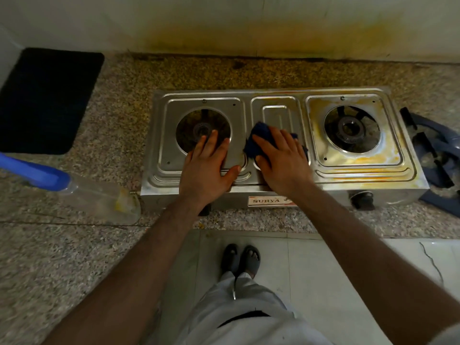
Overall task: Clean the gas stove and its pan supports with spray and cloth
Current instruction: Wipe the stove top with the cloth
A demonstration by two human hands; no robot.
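Blue cloth (258,141) mostly hidden under right hand (281,160); stove (281,108) btm-left knob covered.

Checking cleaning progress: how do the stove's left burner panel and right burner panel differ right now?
The left burner panel looks shiny and free of stains; the right burner panel carries yellow-orange stains. The left hand rests flat on the left one; nothing touches the right one. Both have their pan supports off, with round burner openings exposed.

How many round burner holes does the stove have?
2. The left burner hole lies just beyond the left hand. The right burner hole sits in the stained right side of the stove. None look hidden.
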